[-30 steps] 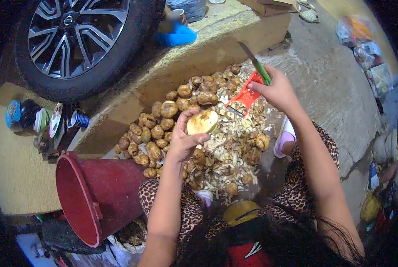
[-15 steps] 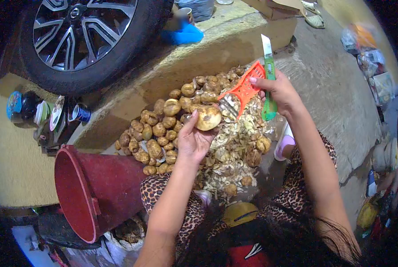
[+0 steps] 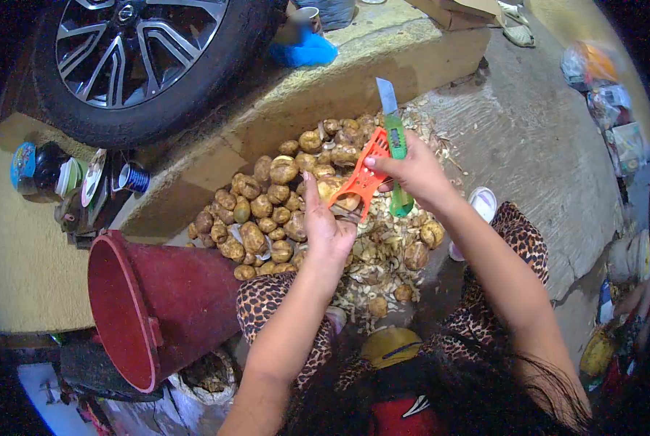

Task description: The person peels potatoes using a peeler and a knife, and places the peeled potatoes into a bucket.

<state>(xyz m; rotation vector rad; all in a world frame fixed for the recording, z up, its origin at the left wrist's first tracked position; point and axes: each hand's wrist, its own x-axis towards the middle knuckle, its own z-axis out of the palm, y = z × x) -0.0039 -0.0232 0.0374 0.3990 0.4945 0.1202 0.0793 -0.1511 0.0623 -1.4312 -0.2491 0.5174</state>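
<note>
My left hand (image 3: 328, 231) is closed around a partly peeled potato (image 3: 331, 186), which the tool in front of it largely covers. An orange peeler (image 3: 366, 174) is gripped in my right hand (image 3: 421, 174), its blade end over the potato. That same hand also holds a green utility knife (image 3: 397, 138), blade out and pointing up and away. Below both hands, unpeeled potatoes (image 3: 253, 237) are heaped on the left, and pale peelings (image 3: 383, 258) spread over the ground to the right.
A red bucket (image 3: 187, 291) lies tipped on its side at left, its mouth facing left. Behind the potatoes runs a concrete step (image 3: 325, 91), with a car wheel (image 3: 121, 65) at upper left. Plastic bags (image 3: 605, 102) lie far right. A yellow object (image 3: 390, 347) is between my knees.
My right hand has moved left and down, bringing the peeler from beside the potato onto it. The utility knife moved along and tilts left. My left hand has turned slightly, still holding the potato.
</note>
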